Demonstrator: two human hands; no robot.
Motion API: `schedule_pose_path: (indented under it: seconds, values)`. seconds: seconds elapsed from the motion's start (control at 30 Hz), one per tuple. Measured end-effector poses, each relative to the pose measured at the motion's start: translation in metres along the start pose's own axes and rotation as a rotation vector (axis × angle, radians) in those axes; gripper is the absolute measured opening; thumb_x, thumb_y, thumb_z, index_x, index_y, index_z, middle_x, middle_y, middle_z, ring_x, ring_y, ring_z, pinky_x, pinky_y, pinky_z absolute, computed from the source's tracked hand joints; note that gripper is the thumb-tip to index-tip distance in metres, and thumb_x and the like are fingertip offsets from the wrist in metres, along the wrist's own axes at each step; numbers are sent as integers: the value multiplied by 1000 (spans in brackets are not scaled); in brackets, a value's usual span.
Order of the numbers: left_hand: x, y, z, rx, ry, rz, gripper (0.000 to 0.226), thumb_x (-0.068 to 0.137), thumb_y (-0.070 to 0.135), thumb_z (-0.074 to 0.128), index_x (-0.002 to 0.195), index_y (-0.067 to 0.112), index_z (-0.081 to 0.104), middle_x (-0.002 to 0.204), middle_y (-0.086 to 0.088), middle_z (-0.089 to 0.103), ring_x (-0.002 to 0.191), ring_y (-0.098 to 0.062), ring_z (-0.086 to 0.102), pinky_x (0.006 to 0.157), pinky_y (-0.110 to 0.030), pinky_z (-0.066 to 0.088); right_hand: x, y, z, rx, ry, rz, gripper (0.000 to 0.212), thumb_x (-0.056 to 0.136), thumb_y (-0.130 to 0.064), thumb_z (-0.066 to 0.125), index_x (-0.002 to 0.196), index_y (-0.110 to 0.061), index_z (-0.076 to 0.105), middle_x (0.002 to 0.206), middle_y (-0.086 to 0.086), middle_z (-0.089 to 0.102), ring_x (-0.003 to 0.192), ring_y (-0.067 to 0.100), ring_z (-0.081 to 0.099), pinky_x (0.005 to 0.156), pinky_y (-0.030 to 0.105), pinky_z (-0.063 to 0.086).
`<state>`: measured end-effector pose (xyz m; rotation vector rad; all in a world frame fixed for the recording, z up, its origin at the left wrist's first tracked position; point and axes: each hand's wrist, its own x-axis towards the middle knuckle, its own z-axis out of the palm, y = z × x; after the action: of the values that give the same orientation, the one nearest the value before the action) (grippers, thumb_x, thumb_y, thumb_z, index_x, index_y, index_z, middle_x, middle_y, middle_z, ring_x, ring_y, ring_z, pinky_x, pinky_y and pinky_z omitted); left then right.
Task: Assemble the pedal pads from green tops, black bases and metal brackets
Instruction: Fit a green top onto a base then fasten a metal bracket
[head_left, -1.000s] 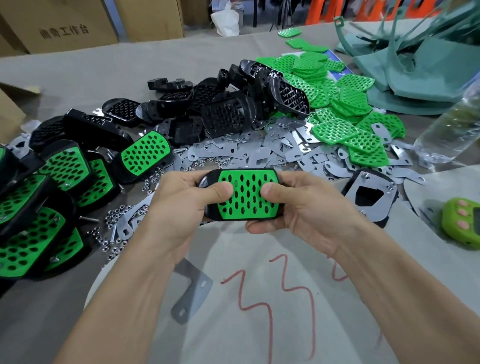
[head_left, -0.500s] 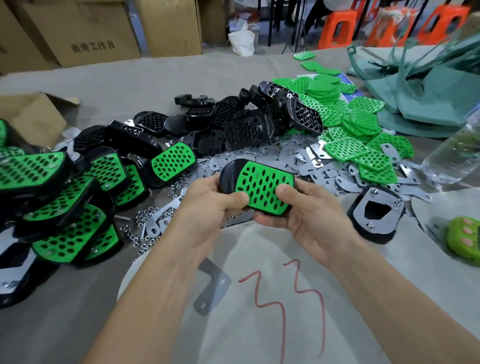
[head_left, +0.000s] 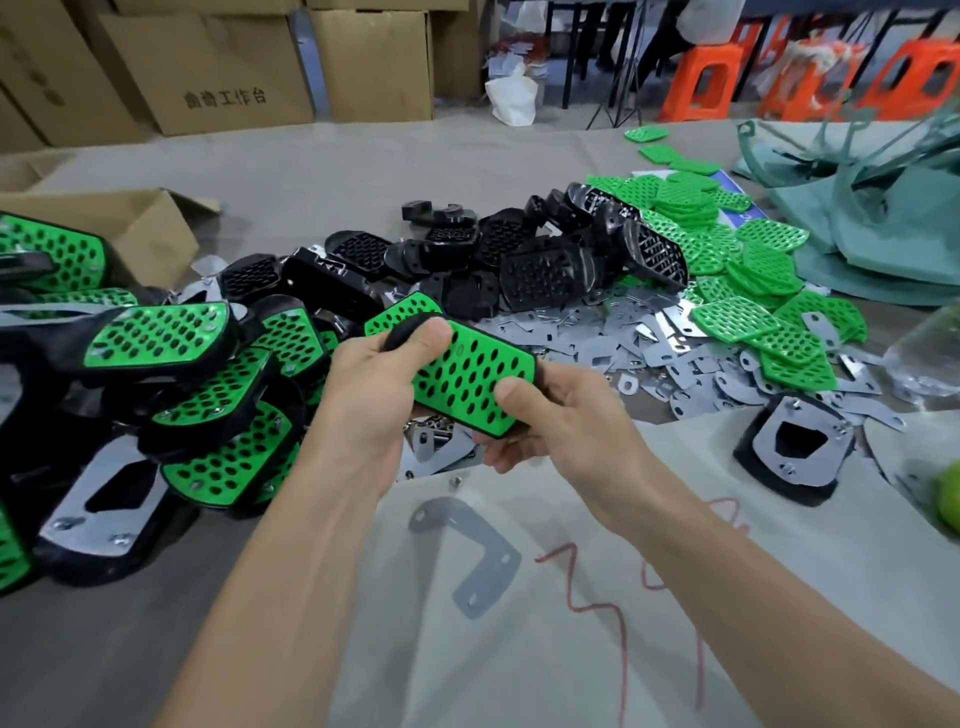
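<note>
Tilted more than 1 s ago: pedal pad now slopes down to the right. Nearest, a lone bracket lies flat on the bench. Beyond it, left hand and right hand grasp the pad's ends above the bench, thumbs on its green face. Finished pads are heaped at left. Farther off lie loose metal brackets, black bases and green tops, with cardboard boxes behind.

Even, diffuse indoor light; soft shadows; wide-angle bending at the edges; slight blur toward the right margin.
</note>
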<state>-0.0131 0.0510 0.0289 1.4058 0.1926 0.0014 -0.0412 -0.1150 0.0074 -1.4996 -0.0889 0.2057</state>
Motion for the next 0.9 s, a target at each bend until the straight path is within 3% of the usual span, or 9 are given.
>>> schedule_pose_path:
  seconds: [0.1,0.27,0.4,0.5,0.6,0.7,0.77,0.83,0.9]
  values:
    - [6,4,-12,-45,24,6,16,96,17,68,88,5,73,75,-5,74,64,-17,70,55,-27,57,9,-4,13,-32,11,-29,14,102,-14,58,101,-6,69,81,18,73,59,27,68,54,31,55]
    - [9,3,-25,-196,5,-45,21,98,24,65,101,7,76,99,-11,75,92,-25,71,87,-47,60,27,-10,28,-239,35,-99,11,100,-16,61,104,-9,70,86,13,75,61,26,69,58,41,58]
    - [9,-2,-31,-193,40,38,17,95,26,67,91,12,77,91,-10,75,83,-24,71,67,-37,60,37,-11,32,-242,-34,-111,8,98,-12,63,99,-13,71,82,7,74,61,26,68,55,32,54]
    - [11,-2,-31,-244,108,25,14,92,21,73,80,14,75,85,-7,75,78,-24,71,68,-39,59,40,-4,32,-168,-117,-101,9,94,-20,65,96,-14,71,83,9,74,62,23,67,56,29,55]
    - [13,-1,-30,-370,184,-25,20,89,16,76,69,11,76,77,-5,76,70,-21,73,60,-34,59,36,2,26,35,-222,-42,19,90,-24,64,102,-14,74,91,9,75,72,21,66,65,27,55]
    - [13,-2,-31,-442,191,-36,30,87,17,78,57,16,78,74,-2,76,66,-18,74,55,-31,58,40,8,19,140,34,-39,18,87,-13,60,87,-13,78,81,10,74,66,18,62,61,26,49]
    - [14,-3,-32,-462,165,-38,30,86,22,77,56,20,78,74,1,76,67,-15,74,55,-30,57,43,13,22,-230,214,-64,24,85,-6,62,76,-22,79,67,-4,72,56,5,58,55,19,44]
    - [14,-3,-32,-457,140,-30,33,89,25,75,56,23,78,73,3,76,66,-13,74,55,-30,57,40,16,36,-708,129,-131,18,82,-11,68,74,-25,76,62,-14,66,58,0,59,55,10,41]
    - [14,-5,-29,-426,141,-20,33,90,24,75,57,23,79,73,3,75,67,-13,73,56,-30,57,37,20,49,-993,35,-256,7,79,-18,72,73,-22,70,71,-7,65,74,15,59,67,21,43]
